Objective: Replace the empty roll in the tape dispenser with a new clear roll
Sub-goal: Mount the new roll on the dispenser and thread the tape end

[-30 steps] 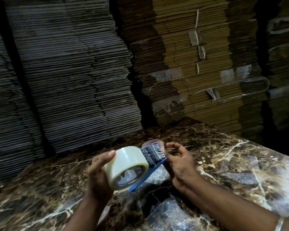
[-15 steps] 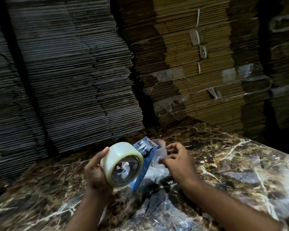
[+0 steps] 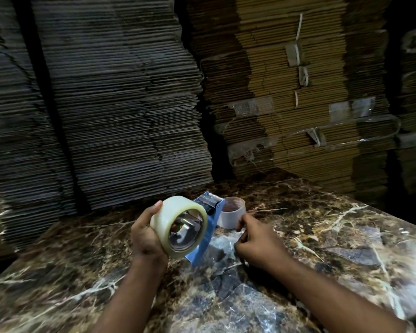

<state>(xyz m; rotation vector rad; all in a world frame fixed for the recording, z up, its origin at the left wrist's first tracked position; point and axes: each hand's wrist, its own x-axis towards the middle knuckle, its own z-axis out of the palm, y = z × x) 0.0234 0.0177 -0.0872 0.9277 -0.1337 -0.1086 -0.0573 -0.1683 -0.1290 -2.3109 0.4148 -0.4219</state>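
A blue tape dispenser [image 3: 205, 230] carries a full clear roll [image 3: 175, 223] on its hub, and my left hand [image 3: 145, 236] grips the roll from the left, holding both above the marble table [image 3: 334, 248]. The toothed blade end of the dispenser points up and away. Just behind it the empty roll [image 3: 232, 212], a bare pale core, stands on the table. My right hand [image 3: 255, 239] hovers to the right of the dispenser with fingers curled and pinched together; whether a tape end is between them cannot be made out.
Crumpled clear plastic wrap [image 3: 226, 280] lies on the table under and in front of my hands. Tall stacks of flattened cardboard [image 3: 120, 104] rise right behind the table, with more strapped bundles [image 3: 286, 104] at the back right.
My left hand has tilted the dispenser so the roll's open side faces me. My right hand has drawn back from the blade end, and the empty core now shows behind.
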